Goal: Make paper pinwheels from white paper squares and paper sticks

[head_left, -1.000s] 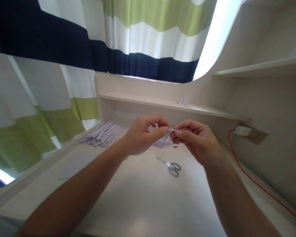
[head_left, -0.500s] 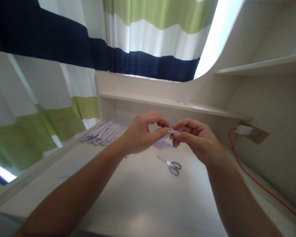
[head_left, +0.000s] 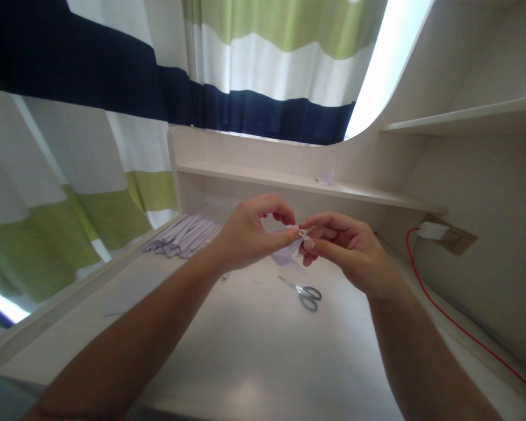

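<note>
Paper piece (head_left: 283, 256) mid-frame, pinched by left hand (head_left: 255, 235) and right hand (head_left: 348, 248) together; looks part-worked, not done. White strips (head_left: 183, 237) heaped left of centre look finished, scissors (head_left: 307, 296) lie on bench (head_left: 245, 345) below centre

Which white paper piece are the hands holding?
The bunched paper pinched between the left hand and right hand. The others aren't held: piled strips and a flat sheet lie on the desk; a small piece sits on the shelf.

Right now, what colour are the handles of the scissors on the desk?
The scissors' handles are dark grey; the head view, the only one, shows them best.
</note>
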{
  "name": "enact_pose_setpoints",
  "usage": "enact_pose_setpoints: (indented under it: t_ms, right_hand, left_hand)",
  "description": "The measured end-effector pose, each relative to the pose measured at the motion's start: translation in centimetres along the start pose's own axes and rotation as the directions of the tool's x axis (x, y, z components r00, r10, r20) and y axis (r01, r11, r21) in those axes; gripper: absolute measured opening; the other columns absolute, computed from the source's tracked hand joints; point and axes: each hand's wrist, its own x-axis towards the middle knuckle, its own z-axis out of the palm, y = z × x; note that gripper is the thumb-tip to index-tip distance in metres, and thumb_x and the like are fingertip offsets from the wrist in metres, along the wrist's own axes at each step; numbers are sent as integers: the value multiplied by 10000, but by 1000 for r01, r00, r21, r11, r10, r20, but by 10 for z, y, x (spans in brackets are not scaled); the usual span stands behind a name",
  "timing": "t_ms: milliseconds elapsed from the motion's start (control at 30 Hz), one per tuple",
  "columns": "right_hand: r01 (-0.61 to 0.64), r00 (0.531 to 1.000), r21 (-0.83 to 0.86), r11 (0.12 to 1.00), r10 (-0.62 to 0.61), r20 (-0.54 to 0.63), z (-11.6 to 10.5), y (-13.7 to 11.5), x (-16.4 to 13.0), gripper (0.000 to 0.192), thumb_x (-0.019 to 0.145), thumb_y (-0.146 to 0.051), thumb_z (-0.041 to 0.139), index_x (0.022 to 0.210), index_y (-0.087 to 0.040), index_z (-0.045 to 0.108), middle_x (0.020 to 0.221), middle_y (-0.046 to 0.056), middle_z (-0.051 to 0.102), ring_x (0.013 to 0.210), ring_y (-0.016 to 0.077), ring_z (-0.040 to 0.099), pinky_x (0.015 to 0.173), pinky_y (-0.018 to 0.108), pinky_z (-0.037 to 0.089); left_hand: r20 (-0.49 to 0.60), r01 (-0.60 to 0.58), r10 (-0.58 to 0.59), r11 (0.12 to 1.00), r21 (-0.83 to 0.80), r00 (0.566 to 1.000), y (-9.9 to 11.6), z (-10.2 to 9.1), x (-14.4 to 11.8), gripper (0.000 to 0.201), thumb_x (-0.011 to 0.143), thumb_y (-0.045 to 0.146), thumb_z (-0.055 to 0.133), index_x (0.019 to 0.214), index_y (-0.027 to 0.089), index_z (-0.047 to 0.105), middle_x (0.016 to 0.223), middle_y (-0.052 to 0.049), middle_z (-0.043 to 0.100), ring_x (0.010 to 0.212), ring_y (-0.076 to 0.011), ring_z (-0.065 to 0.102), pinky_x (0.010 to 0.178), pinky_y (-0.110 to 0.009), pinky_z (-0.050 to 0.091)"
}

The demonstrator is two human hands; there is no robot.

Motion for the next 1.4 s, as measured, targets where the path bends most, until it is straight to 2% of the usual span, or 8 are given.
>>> enact_pose_setpoints:
  t_ms: [100, 300, 567, 700, 833, 1000, 1200, 1400]
  right_hand:
    - [12, 1000, 21, 1000, -12, -6, -1, 2, 1, 183, 867, -201, 873, 1041, -215, 815, 787, 24, 810, 643, 140, 752, 646, 256, 627]
    - [19, 998, 178, 984, -7, -65, -2, 9, 5, 162, 852, -220, 886, 997, -220, 814, 776, 15, 817, 614, 133, 750, 600, 239, 635]
    - [18, 975, 249, 968, 38, -217, -1, 6, 6, 188, 793, -222, 907, 957, -223, 814, 775, 19, 826, 632, 149, 755, 577, 253, 665]
    - [36, 960, 264, 964, 41, -278, -1, 7, 7, 203, 771, -226, 917, 945, -224, 814, 776, 11, 825, 623, 141, 753, 569, 241, 661]
    - [25, 960, 274, 961, 53, -275, -1, 8, 7, 206, 775, -235, 919, 948, -232, 807, 781, 5, 826, 633, 144, 758, 571, 243, 654]
    - [5, 987, 234, 972, 33, -155, -1, 7, 5, 162, 836, -222, 888, 970, -226, 797, 802, 13, 832, 630, 134, 749, 606, 244, 635]
    - [22, 999, 157, 987, -26, 21, -1, 5, 1, 256, 873, -203, 866, 1116, -227, 787, 778, 4, 816, 626, 149, 753, 630, 279, 632]
    - [-38, 990, 84, 996, 27, 136, -3, 2, 0, 260, 896, -204, 845, 1151, -214, 797, 808, 24, 824, 638, 158, 762, 636, 289, 636]
  left_hand:
    - [-29, -5, 5, 1000, -4, 1000, -1, 2, 0, 109, 848, 246, 827, 901, 216, 736, 900, 14, 757, 876, -161, 693, 836, -315, 489]
    - [-183, -5, -1, 1000, -30, 983, -5, 7, 0, 321, 803, 238, 868, 1093, 241, 731, 1017, 6, 765, 932, -165, 699, 841, -317, 499]
    - [-353, -2, -32, 995, -95, 935, -8, 6, 2, 291, 853, 321, 842, 1115, 260, 733, 1063, -25, 745, 964, -180, 687, 812, -317, 525]
    - [-359, 31, -78, 990, -134, 930, -9, 8, 2, 296, 851, 367, 849, 1108, 260, 748, 1021, -28, 743, 932, -176, 693, 768, -293, 548]
    - [-293, 87, -134, 982, -170, 947, -1, 6, 2, 172, 862, 327, 823, 1005, 238, 788, 951, -29, 769, 868, -172, 707, 702, -270, 547]
    - [-56, 243, -267, 931, -271, 962, 9, 0, 3, 115, 834, 303, 811, 833, 188, 812, 796, -34, 779, 663, -156, 687, 554, -249, 506]
    - [138, 288, -256, 901, -324, 957, 5, -8, 6, 104, 818, 282, 811, 804, 179, 812, 767, -46, 778, 631, -151, 678, 531, -244, 494]
    - [264, 341, -268, 895, -288, 926, 3, -13, 8, 85, 816, 269, 808, 807, 185, 820, 749, -36, 777, 651, -151, 683, 557, -242, 492]
